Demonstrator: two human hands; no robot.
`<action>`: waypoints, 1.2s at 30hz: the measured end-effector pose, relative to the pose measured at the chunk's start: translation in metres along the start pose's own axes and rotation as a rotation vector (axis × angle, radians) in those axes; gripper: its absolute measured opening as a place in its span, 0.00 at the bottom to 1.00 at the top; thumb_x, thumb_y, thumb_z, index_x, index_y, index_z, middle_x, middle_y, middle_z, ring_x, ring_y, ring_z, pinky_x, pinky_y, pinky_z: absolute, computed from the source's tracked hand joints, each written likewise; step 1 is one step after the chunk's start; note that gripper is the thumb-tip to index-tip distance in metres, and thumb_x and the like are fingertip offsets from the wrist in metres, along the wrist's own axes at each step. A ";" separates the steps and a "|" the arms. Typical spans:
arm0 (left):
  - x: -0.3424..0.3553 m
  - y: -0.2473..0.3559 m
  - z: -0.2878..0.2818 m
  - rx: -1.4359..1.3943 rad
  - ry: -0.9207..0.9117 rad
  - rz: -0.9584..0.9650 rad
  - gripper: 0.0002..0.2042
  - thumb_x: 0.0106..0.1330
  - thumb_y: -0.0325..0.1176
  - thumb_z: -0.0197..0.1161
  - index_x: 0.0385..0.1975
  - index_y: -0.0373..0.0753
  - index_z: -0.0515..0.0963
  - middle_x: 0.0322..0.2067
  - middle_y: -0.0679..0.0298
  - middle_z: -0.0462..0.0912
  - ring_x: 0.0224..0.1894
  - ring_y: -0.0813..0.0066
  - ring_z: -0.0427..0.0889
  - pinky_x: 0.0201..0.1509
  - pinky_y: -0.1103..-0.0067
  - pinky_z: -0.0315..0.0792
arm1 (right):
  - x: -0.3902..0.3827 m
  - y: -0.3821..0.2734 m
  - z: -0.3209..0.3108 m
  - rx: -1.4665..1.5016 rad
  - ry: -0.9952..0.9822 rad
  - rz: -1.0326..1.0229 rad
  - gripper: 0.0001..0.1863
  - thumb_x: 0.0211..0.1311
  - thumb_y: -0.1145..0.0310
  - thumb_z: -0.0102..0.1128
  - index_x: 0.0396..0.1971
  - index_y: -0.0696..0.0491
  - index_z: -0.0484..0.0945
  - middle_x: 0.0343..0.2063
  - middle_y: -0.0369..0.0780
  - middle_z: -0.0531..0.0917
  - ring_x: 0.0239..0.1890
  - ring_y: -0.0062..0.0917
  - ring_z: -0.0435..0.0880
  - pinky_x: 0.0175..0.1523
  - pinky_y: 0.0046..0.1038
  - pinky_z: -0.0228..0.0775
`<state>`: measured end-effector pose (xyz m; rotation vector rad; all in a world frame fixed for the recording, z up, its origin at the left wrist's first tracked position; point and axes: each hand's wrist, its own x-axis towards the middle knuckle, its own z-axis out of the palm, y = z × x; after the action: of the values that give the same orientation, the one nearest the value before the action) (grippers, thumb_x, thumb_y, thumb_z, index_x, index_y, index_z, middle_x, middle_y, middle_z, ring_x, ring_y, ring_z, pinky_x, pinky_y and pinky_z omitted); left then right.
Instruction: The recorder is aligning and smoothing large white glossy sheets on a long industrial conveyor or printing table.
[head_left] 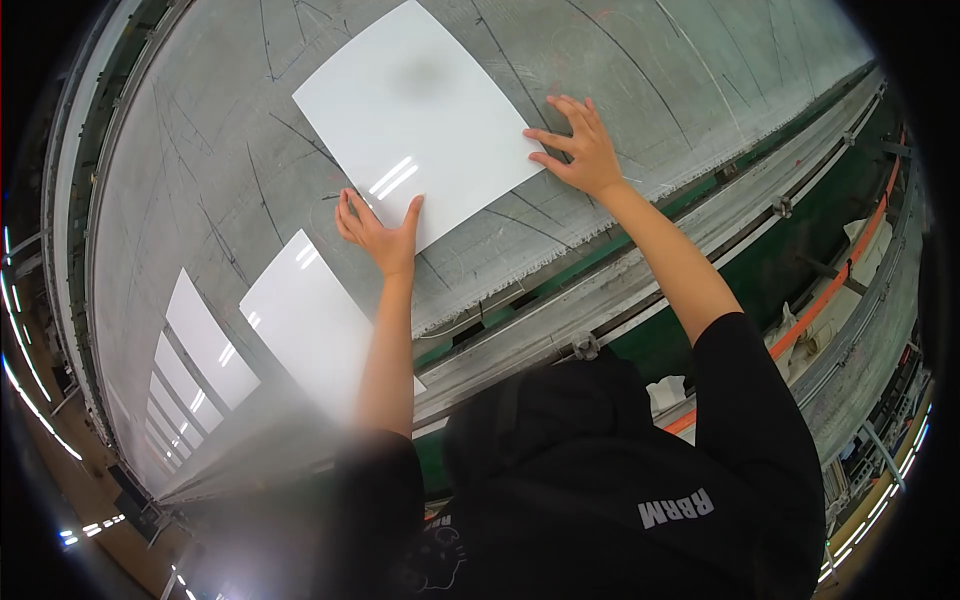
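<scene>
A glossy white sheet (430, 110) lies flat on a long grey work surface in front of me. My left hand (383, 230) is at its near left corner, thumb lying over the near edge and the other fingers along the left edge. At the right corner, my right hand (580, 148) touches the sheet with thumb and index finger while its other fingers spread over the grey surface. Both hands have their fingers apart. Left of my left forearm lies a second white sheet (305, 310), partly hidden by that arm.
Several more white sheets (205, 340) lie in a row to the left. The grey surface (240, 110) carries dark scratch-like lines. Along its near side runs a metal rail (620, 310) with clamps, then an orange strip (835, 305). Another rail (95, 110) borders the far left.
</scene>
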<state>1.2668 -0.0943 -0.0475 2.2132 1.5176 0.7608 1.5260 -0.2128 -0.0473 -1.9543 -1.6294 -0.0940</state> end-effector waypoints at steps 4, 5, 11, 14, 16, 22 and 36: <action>0.001 0.001 0.000 0.003 -0.004 0.023 0.40 0.38 0.46 0.69 0.50 0.30 0.59 0.54 0.54 0.51 0.57 0.57 0.43 0.55 0.62 0.47 | 0.001 0.000 -0.001 0.001 0.002 0.015 0.13 0.42 0.54 0.59 0.33 0.35 0.77 0.47 0.36 0.66 0.52 0.30 0.61 0.58 0.40 0.46; 0.001 0.001 0.000 -0.002 0.034 0.058 0.40 0.38 0.46 0.69 0.50 0.30 0.59 0.54 0.54 0.51 0.57 0.57 0.43 0.55 0.62 0.47 | 0.001 0.000 -0.001 -0.003 -0.004 -0.004 0.13 0.42 0.54 0.59 0.33 0.35 0.77 0.47 0.36 0.66 0.52 0.30 0.61 0.58 0.40 0.46; 0.000 0.003 -0.002 -0.002 0.005 0.041 0.35 0.38 0.45 0.69 0.47 0.35 0.64 0.53 0.54 0.53 0.56 0.56 0.44 0.55 0.62 0.47 | 0.000 -0.001 0.001 0.013 0.001 -0.011 0.13 0.41 0.55 0.60 0.32 0.36 0.77 0.46 0.36 0.66 0.52 0.30 0.61 0.58 0.39 0.46; -0.001 0.002 -0.003 -0.030 0.027 0.042 0.33 0.38 0.44 0.68 0.45 0.36 0.65 0.52 0.55 0.53 0.56 0.56 0.45 0.55 0.63 0.47 | 0.000 -0.003 -0.001 0.021 0.026 -0.033 0.14 0.41 0.55 0.60 0.32 0.37 0.77 0.46 0.37 0.67 0.52 0.30 0.62 0.58 0.39 0.46; -0.001 0.001 -0.004 -0.045 0.070 0.052 0.31 0.40 0.44 0.67 0.45 0.36 0.65 0.52 0.55 0.54 0.56 0.55 0.45 0.55 0.62 0.47 | 0.001 -0.006 -0.004 0.027 0.007 -0.007 0.14 0.42 0.60 0.60 0.35 0.39 0.77 0.46 0.39 0.66 0.51 0.33 0.63 0.56 0.42 0.48; -0.001 -0.006 -0.014 -0.206 0.165 0.009 0.26 0.47 0.45 0.60 0.44 0.37 0.65 0.51 0.55 0.57 0.56 0.54 0.47 0.56 0.61 0.46 | 0.004 -0.019 -0.016 0.043 -0.024 -0.056 0.14 0.47 0.62 0.54 0.37 0.42 0.76 0.46 0.42 0.66 0.51 0.36 0.61 0.58 0.41 0.44; -0.003 -0.003 -0.018 0.033 0.093 0.093 0.19 0.46 0.45 0.62 0.39 0.48 0.75 0.55 0.64 0.57 0.57 0.50 0.48 0.59 0.57 0.40 | 0.004 -0.026 -0.012 -0.038 -0.086 -0.075 0.14 0.50 0.58 0.50 0.39 0.39 0.75 0.48 0.41 0.64 0.53 0.36 0.59 0.58 0.42 0.43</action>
<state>1.2531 -0.0964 -0.0358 2.3167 1.4885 0.8843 1.5062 -0.2132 -0.0258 -1.9504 -1.7690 -0.0714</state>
